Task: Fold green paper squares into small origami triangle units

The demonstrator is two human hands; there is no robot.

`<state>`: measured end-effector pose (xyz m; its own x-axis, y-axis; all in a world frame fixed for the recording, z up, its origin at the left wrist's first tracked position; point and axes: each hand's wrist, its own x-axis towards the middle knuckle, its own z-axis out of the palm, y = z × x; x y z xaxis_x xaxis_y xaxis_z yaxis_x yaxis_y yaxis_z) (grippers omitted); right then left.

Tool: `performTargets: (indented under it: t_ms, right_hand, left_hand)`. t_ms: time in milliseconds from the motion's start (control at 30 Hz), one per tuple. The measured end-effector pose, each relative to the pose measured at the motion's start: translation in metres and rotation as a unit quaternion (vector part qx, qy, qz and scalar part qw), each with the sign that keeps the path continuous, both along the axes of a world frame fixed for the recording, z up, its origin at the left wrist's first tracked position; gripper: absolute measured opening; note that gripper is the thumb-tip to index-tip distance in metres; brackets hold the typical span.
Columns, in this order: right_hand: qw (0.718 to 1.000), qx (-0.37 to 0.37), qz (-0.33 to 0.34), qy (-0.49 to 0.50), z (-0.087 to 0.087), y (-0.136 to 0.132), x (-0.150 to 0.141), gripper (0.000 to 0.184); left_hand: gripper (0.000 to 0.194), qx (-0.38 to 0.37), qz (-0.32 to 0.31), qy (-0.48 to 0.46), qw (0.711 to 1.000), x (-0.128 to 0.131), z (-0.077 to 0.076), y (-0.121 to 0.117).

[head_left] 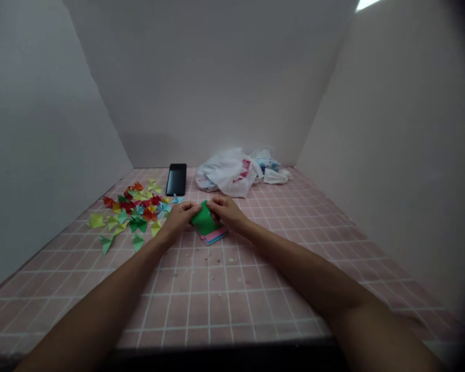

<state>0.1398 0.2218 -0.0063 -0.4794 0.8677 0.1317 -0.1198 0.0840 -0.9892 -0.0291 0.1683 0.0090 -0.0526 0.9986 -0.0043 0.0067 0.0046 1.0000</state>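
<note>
A green sheet of origami paper (pixel 204 221) is held up between my two hands in the middle of the table. My left hand (pixel 183 216) pinches its left edge, fingers closed. At its upper right, the fingertips of my right hand (pixel 227 211) are closed on the same sheet. Just under the green sheet lies a stack of coloured paper (pixel 216 236), with pink and blue edges showing. Left of my left hand, many small folded paper pieces (pixel 137 223) in red, orange, yellow, green and light blue lie spread out.
A black phone (pixel 176 180) lies behind the folded pieces. Further right sits a white plastic bag (pixel 230 170) with red print, beside a crumpled blue-and-white package (pixel 266 160). The pink checked tablecloth (pixel 201 310) carries small specks. Pale walls (pixel 232 77) enclose the table's back and sides.
</note>
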Motion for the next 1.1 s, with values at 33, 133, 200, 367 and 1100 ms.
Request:
performTargets:
  t_ms: [33,133,200,367,1100]
  right_hand:
    - [1.000,-0.005,-0.001,0.002,0.000,0.000,0.000,0.047]
    - [1.000,-0.016,-0.002,0.018,0.002,-0.001,0.000,0.053]
    - [0.999,-0.015,0.021,0.024,0.003,-0.002,0.002,0.053]
    - [0.999,-0.027,0.046,0.009,0.005,-0.004,0.004,0.046]
    - [0.998,0.004,0.057,0.013,0.027,-0.018,0.006,0.058]
  left_hand:
    - [0.046,0.003,0.005,-0.004,1.000,0.001,-0.001,0.000]
    - [0.048,0.006,0.023,-0.017,1.000,0.003,-0.003,0.001]
    - [0.047,0.003,0.031,-0.026,0.999,0.004,-0.004,0.000]
    - [0.046,-0.037,0.008,-0.038,0.999,0.004,-0.005,-0.002]
    - [0.041,-0.009,-0.024,-0.149,0.988,0.009,0.016,-0.008]
